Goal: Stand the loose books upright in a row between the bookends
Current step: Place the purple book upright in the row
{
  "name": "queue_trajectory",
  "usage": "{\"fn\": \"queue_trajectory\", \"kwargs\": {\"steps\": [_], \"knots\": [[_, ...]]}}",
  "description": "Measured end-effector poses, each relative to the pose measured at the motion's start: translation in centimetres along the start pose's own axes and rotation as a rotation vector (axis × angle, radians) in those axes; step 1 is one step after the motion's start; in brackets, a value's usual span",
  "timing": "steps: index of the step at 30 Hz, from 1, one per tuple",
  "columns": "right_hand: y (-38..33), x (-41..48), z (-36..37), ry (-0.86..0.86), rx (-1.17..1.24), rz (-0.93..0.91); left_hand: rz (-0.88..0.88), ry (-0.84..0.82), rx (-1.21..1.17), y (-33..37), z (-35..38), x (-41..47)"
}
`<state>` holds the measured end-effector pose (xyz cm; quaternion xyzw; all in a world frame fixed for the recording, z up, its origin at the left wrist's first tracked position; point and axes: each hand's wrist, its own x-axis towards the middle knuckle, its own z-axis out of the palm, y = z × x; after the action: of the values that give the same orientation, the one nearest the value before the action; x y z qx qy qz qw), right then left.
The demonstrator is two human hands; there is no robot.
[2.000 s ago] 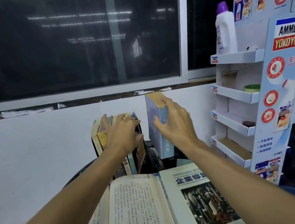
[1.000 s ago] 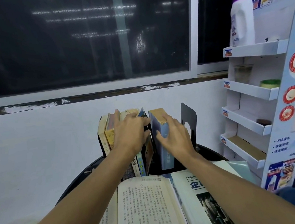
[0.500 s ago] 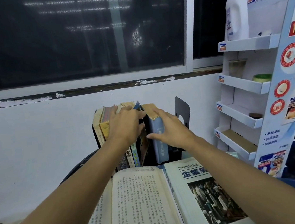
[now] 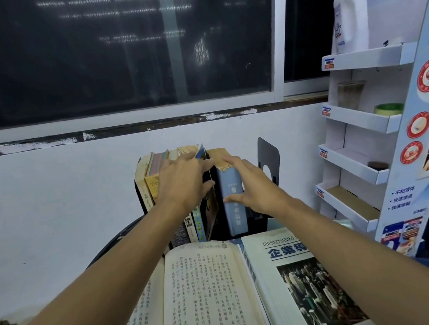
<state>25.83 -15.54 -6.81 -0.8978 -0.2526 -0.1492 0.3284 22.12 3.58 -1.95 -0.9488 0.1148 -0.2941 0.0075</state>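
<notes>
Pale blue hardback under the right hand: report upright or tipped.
Upright. The pale blue hardback stands with its spine vertical, right hand holding its top and spine.

Near the worktop's [image 4: 115, 239] far edge, free room lies between the blue book [image 4: 235, 210] and the right bookend [image 4: 268, 153], partly filled by the right hand [image 4: 255, 185]; only a dark slit separates that book from the upright row [image 4: 147, 180]. An open book [image 4: 204, 297] and a flat book [image 4: 308, 290] cover the near edge, and a display rack [image 4: 358, 170] crowds the right edge.
</notes>
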Motion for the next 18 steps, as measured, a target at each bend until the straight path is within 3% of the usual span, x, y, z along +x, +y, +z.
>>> {"fn": "queue_trajectory", "kwargs": {"steps": [18], "knots": [[-0.39, -0.63, 0.11, 0.005, -0.031, -0.019, -0.017, 0.0, -0.028, 0.26, 0.01, 0.09]]}}
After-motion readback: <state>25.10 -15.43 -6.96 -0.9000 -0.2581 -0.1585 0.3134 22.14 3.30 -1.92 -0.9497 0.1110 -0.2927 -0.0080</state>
